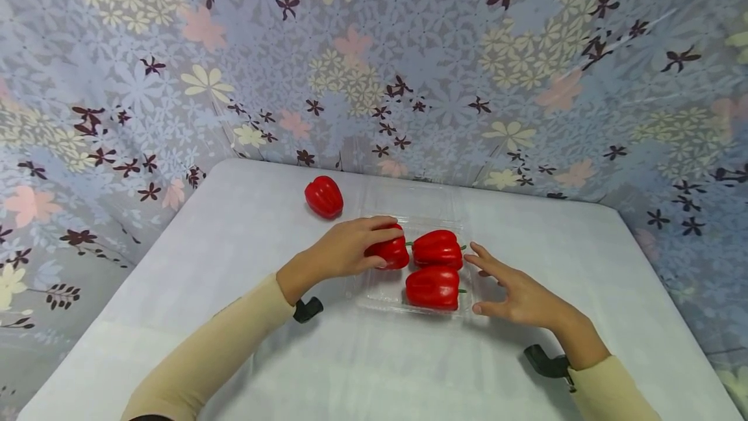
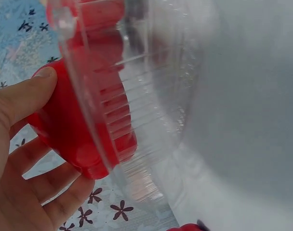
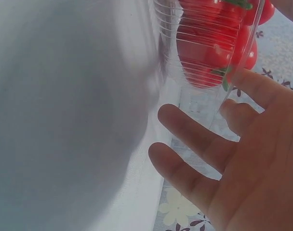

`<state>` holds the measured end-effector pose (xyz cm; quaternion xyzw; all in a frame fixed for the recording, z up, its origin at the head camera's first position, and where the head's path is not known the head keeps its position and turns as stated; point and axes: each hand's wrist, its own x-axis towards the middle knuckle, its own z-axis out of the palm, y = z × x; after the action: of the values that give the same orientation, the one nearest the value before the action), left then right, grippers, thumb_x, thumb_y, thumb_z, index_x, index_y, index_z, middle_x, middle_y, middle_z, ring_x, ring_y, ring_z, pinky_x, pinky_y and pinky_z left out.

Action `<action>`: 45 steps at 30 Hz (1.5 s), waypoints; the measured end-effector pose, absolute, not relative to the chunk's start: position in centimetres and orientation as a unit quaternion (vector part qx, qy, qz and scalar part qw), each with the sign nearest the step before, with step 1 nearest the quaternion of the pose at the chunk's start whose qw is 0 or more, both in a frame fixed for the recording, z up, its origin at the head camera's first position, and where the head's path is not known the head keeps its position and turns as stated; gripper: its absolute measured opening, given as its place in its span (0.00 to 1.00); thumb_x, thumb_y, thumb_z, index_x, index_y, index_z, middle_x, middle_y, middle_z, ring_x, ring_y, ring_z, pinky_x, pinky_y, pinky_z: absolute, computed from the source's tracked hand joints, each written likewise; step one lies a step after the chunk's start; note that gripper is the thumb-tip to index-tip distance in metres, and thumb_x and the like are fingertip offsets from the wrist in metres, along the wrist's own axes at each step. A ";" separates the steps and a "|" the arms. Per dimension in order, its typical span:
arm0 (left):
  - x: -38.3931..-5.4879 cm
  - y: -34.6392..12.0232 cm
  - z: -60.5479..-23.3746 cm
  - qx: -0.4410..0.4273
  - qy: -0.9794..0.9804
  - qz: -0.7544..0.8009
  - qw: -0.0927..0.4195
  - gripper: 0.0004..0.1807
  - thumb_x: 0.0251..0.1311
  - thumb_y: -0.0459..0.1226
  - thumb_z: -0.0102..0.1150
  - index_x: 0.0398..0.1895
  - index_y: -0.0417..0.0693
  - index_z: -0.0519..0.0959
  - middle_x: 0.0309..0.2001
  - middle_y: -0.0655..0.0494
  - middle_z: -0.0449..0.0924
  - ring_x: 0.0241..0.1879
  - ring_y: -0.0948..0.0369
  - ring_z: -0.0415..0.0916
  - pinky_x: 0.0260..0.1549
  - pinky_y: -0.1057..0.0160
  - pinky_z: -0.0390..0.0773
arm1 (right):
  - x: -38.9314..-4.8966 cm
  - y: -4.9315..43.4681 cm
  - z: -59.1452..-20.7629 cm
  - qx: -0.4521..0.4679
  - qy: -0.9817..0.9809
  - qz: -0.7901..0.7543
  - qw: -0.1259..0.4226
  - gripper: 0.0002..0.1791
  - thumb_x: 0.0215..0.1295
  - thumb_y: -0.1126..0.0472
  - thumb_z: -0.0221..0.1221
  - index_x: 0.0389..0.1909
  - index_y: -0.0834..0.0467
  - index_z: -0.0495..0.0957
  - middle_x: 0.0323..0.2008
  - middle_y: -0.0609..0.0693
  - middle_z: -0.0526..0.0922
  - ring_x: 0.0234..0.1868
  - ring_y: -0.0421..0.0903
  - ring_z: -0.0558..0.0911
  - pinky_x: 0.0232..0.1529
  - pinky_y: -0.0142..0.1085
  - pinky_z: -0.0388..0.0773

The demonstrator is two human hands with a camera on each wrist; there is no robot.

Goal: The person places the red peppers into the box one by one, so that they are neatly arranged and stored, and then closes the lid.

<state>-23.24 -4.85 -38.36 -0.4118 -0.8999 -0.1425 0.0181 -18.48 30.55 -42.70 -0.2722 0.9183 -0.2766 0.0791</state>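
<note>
My left hand grips a red bell pepper at the left side of a clear plastic clamshell container. In the left wrist view, thumb and fingers curl round that bell pepper, which shows partly through the ribbed wall. Two more red bell peppers lie in the container's right half, the upper pepper and the lower pepper, green stems pointing right. My right hand is beside the container's right wall, fingers spread and holding nothing. In the right wrist view, its fingertips are near that wall.
Another red bell pepper lies on the white tabletop, behind and left of the container. The container's transparent lid lies folded back toward the far edge. A flower-patterned cloth hangs behind the table.
</note>
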 end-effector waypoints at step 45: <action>-24.4 -4.3 -42.0 -0.444 -0.890 -0.091 0.055 0.30 0.63 0.39 0.64 0.70 0.62 0.70 0.70 0.50 0.68 0.68 0.53 0.69 0.59 0.56 0.81 | -18.3 30.5 -43.0 -0.262 0.918 -0.287 0.080 0.47 0.58 0.52 0.69 0.76 0.51 0.57 0.79 0.62 0.50 0.60 0.60 0.78 0.52 0.68 0.77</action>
<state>-24.45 -4.32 -42.03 -0.4440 -0.8897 -0.0907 0.0553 -18.32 30.50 -43.03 -0.2623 0.9178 -0.2869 0.0803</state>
